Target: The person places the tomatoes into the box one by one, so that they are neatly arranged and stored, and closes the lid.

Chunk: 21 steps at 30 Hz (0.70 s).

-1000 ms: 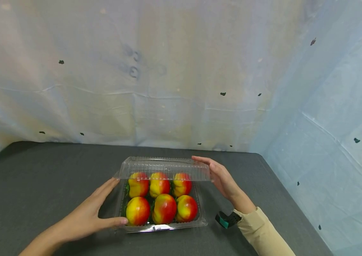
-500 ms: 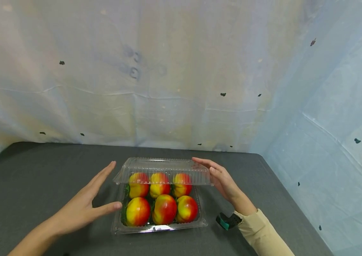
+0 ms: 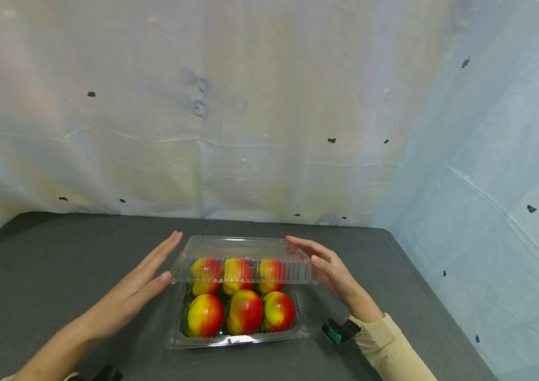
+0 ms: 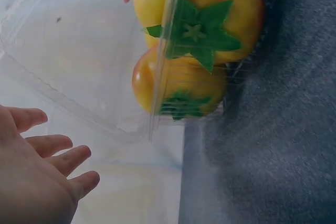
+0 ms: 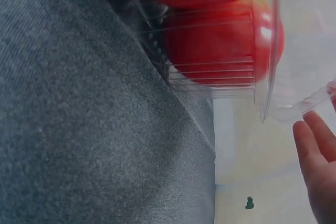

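A clear plastic clamshell box [image 3: 238, 341] lies on the dark table with several red-and-yellow fruits [image 3: 245, 312] in two rows. In the left wrist view, green star-shaped pieces [image 4: 202, 32] show on the fruits' sides. The hinged clear lid [image 3: 240, 246] is tilted over the back row, its front edge raised. My left hand [image 3: 131, 291] is beside the lid's left edge, fingers extended, holding nothing. On the other side, my right hand [image 3: 336, 272] touches the lid's right edge with nearly straight fingers; some fingertips show through the plastic.
Dark grey table [image 3: 60, 264] extends around the box. Pale plastic sheeting [image 3: 259, 116] hangs behind it and along the right side. A black band with a green patch [image 3: 338, 330] is on the right wrist, below a beige sleeve [image 3: 388, 344].
The lid has tilted further down towards the front. My left hand came off the box's left side, and its thumb moved up beside the lid. My right hand stayed at the lid's edge.
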Tool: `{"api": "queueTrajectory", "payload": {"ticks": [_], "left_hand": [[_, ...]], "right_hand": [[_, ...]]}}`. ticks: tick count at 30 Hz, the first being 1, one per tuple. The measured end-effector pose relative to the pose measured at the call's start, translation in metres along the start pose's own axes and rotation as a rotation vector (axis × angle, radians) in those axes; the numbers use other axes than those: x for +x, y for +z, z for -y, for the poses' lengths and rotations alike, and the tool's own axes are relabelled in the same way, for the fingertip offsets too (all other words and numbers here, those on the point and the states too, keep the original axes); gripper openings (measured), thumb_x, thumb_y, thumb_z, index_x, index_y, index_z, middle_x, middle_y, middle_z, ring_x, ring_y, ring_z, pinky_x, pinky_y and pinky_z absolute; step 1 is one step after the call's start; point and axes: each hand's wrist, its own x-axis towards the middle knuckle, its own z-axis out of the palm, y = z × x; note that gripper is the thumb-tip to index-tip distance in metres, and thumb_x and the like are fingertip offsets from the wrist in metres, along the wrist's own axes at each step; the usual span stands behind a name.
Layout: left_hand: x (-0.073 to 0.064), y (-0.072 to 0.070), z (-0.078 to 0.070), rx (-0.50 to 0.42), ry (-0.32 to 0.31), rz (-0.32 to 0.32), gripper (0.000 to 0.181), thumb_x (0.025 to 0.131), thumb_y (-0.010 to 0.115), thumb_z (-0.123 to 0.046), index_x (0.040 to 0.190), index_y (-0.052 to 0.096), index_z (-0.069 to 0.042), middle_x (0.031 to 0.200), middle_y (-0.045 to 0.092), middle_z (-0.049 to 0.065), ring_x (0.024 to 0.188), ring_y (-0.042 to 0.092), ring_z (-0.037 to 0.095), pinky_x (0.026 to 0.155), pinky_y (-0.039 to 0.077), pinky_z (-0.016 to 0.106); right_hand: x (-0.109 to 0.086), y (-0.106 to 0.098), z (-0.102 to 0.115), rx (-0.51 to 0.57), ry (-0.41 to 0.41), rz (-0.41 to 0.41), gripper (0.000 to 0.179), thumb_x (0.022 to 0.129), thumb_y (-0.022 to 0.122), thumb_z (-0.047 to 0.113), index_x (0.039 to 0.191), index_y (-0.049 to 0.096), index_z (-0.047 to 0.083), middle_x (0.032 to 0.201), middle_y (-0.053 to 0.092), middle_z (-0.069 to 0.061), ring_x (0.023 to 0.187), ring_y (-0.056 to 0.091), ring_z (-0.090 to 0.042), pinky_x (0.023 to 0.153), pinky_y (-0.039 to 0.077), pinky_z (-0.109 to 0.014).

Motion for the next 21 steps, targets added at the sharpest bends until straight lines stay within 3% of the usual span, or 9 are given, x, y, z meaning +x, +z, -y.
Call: {"api": "queueTrajectory", "payload": {"ticks": [6, 21], "left_hand": [[0.005, 0.001, -0.002, -0.011, -0.029, 0.031, 0.060, 0.102, 0.039, -0.017, 0.154, 0.014, -0.035, 0.162, 0.004, 0.001, 0.145, 0.003, 0.044, 0.092, 0.011, 0.082], [0.004, 0.002, 0.000, 0.045, -0.100, 0.068, 0.065, 0.100, 0.049, -0.023, 0.154, 0.015, -0.033, 0.162, 0.009, 0.004, 0.144, 0.010, 0.046, 0.091, 0.018, 0.081]], "right_hand": [[-0.003, -0.002, -0.004, 0.017, -0.047, 0.037, 0.054, 0.100, 0.047, 0.028, 0.143, 0.038, -0.004, 0.151, 0.040, -0.006, 0.141, 0.034, -0.013, 0.114, 0.025, -0.023], [-0.006, -0.004, -0.011, 0.041, -0.064, 0.077, 0.054, 0.098, 0.051, 0.022, 0.142, 0.038, -0.006, 0.154, 0.035, -0.008, 0.141, 0.034, -0.016, 0.114, 0.026, -0.023]]}}
